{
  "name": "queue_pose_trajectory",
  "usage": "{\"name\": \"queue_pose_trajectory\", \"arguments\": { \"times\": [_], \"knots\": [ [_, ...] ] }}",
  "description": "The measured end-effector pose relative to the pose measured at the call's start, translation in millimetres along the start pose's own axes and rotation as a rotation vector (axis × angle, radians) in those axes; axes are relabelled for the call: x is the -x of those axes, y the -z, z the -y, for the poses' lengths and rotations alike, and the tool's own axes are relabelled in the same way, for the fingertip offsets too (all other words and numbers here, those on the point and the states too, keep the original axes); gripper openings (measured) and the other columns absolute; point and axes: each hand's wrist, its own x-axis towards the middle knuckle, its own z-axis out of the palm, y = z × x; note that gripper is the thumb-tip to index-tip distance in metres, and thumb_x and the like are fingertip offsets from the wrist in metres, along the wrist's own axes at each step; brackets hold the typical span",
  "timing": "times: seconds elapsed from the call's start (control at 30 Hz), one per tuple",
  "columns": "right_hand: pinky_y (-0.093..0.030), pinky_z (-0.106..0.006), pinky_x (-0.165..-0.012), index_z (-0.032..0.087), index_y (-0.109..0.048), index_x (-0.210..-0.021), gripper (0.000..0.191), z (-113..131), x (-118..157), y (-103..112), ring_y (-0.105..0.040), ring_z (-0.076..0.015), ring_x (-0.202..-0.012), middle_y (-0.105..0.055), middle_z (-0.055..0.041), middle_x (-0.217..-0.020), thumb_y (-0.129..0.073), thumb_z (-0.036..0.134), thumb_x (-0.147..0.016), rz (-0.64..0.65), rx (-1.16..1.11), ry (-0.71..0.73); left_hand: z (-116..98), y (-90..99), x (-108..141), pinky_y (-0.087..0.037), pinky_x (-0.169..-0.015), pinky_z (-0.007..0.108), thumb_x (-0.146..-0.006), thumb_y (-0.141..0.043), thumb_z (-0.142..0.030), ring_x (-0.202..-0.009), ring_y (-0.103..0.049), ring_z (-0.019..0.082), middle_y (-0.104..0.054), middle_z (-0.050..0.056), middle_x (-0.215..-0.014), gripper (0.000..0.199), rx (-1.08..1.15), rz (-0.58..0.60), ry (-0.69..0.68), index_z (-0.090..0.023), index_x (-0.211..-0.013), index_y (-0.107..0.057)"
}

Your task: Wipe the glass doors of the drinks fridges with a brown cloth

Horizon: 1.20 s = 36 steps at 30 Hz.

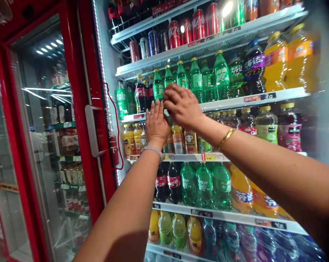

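My left hand is raised in front of the shelf edge, back towards me, fingers stretched upward and close to one another. A pale bangle circles that wrist. Beside it, slightly higher, my right hand has its fingers bent and curled down near the left fingertips; what they hold, if anything, is hidden. A gold bracelet is on the right forearm. Just behind the hands stand green soda bottles, partly covered by them. Dark cola bottles with red labels are to their left.
White shelves of a lit drinks cooler carry red cans, orange soda bottles, small juice bottles and larger green bottles below. A shelf edge bears price tags. At left is a red-framed glass door with a grey handle.
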Motion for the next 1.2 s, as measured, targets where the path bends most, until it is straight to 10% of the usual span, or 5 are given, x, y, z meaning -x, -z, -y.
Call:
{"name": "queue_pose_trajectory", "arguments": {
  "times": [0.2, 0.43, 0.67, 0.9, 1.2],
  "knots": [
    [-0.034, -0.055, -0.113, 0.026, -0.062, -0.128, 0.036, -5, 27, 14, -0.040, -0.0327, -0.139, -0.055, -0.0097, -0.145, -0.051, 0.033, -0.094, -0.102, 0.018, -0.205, -5, 3.2, 2, -0.012, -0.133, 0.047, -0.100, -0.033, -0.021, -0.160, -0.020, 0.020, -0.029, 0.004, -0.170, 0.061, -0.011, -0.008, -0.019, -0.021, -0.161, -0.033],
    [-0.038, -0.052, -0.106, 0.026, -0.064, -0.120, 0.031, 2, 29, 14, -0.048, -0.0300, -0.128, -0.062, -0.0075, -0.133, -0.044, 0.030, -0.098, 0.034, 0.022, 0.187, -2, 2.4, 1, -0.013, -0.133, 0.047, -0.102, -0.031, -0.023, -0.160, -0.019, 0.020, -0.028, 0.002, -0.170, 0.059, -0.002, 0.006, -0.014, -0.024, -0.161, -0.031],
    [-0.039, -0.052, -0.100, 0.027, -0.066, -0.119, 0.030, -37, 45, 30, -0.047, -0.0316, -0.125, -0.062, -0.0096, -0.134, -0.050, 0.033, -0.095, -0.152, 0.140, -0.178, -4, 3.1, 2, -0.014, -0.134, 0.047, -0.100, -0.033, -0.020, -0.159, -0.022, 0.020, -0.031, 0.003, -0.169, 0.061, -0.016, -0.030, -0.033, -0.023, -0.161, -0.033],
    [-0.037, -0.051, -0.100, 0.029, -0.067, -0.118, 0.030, -12, 44, 26, -0.049, -0.0277, -0.117, -0.066, -0.0071, -0.125, -0.049, 0.029, -0.095, 0.041, 0.021, 0.282, -3, 4.0, 2, -0.015, -0.133, 0.049, -0.101, -0.031, -0.021, -0.160, -0.021, 0.020, -0.031, 0.005, -0.169, 0.060, -0.017, -0.014, -0.022, -0.022, -0.161, -0.032],
    [-0.036, -0.053, -0.103, 0.030, -0.065, -0.119, 0.029, -45, 62, 38, -0.048, -0.0293, -0.123, -0.062, -0.0062, -0.126, -0.048, 0.032, -0.096, -0.106, 0.117, -0.141, -3, 4.9, 3, -0.013, -0.134, 0.049, -0.101, -0.033, -0.020, -0.160, -0.019, 0.021, -0.028, 0.005, -0.170, 0.061, 0.014, -0.010, -0.030, -0.022, -0.162, -0.031]
  ]
}}
